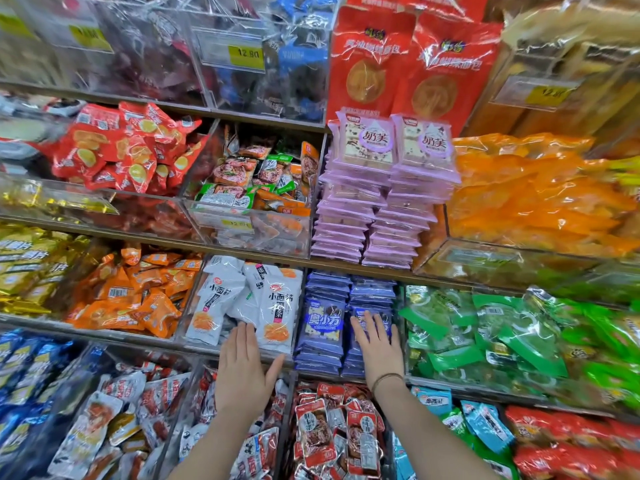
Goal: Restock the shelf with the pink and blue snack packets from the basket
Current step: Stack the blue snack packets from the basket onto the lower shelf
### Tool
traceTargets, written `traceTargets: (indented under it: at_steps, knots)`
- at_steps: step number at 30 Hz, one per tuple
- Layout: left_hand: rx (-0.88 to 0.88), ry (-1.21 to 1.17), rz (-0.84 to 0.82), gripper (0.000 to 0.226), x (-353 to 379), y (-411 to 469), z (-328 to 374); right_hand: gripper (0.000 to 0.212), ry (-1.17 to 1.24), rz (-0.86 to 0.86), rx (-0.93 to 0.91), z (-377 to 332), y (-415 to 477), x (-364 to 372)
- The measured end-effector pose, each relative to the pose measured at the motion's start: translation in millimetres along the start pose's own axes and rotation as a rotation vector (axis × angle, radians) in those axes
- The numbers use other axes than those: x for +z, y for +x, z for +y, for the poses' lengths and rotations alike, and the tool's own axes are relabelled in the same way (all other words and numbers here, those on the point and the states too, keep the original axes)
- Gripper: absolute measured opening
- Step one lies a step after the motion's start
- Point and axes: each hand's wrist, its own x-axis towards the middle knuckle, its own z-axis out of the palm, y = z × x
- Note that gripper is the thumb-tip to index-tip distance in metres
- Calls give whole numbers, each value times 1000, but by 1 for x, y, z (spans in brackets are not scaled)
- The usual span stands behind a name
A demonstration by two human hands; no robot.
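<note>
Head view: both forearms reach up from the bottom edge, palms down. The left hand [242,370] lies flat at the front lip of the bin of white packets [221,296], fingers straight and together, thumb splayed out to the right. Its grip holds nothing, and whether the fingertips touch the packets cannot be told. The right hand [377,344], a thin band [386,377] at its wrist, is spread flat over the right-hand stack of blue packets [323,323]. Its fingers are straight, laid on the top packet, and the grip closes on nothing.

The blue packets stand in two neat stacks side by side, sloping down toward the front, white print on the top of the left one. One shelf [304,264] up, directly above them, the pink packets [367,188] form two tall stacks with pale cake pictured on top.

The blue stacks fill their bay — a clear wall [300,306] and the white packets on the left, green packets [485,327] on the right. The pink stacks rise to the foot of the red bags [370,64] behind.
</note>
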Motion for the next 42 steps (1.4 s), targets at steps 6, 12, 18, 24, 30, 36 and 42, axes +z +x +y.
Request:
traceTargets:
  at_steps: [6,12,18,24,30,36,42]
  knots:
    - [0,-91,68,100,-4,-13,3,95,417,101,-63,-1,-28,-16]
    - [40,-330,36,87,4,-80,24,48,1139,187,82,-4,-107,-10]
    - [47,-275,-264,48,19,-154,7,23,1306,64,294,4,-189,28]
    - [-43,-324,-521,32,45,-230,-30,16,1246,-136,460,7,-279,93]
    - [-91,-262,-580,19,63,-303,-48,11,1180,-267,612,9,-381,153]
    - [-137,-219,-734,25,88,-375,-46,13,1148,-316,717,20,-463,191]
    - [-185,-190,-796,25,104,-418,-15,15,1169,-318,839,55,-502,213]
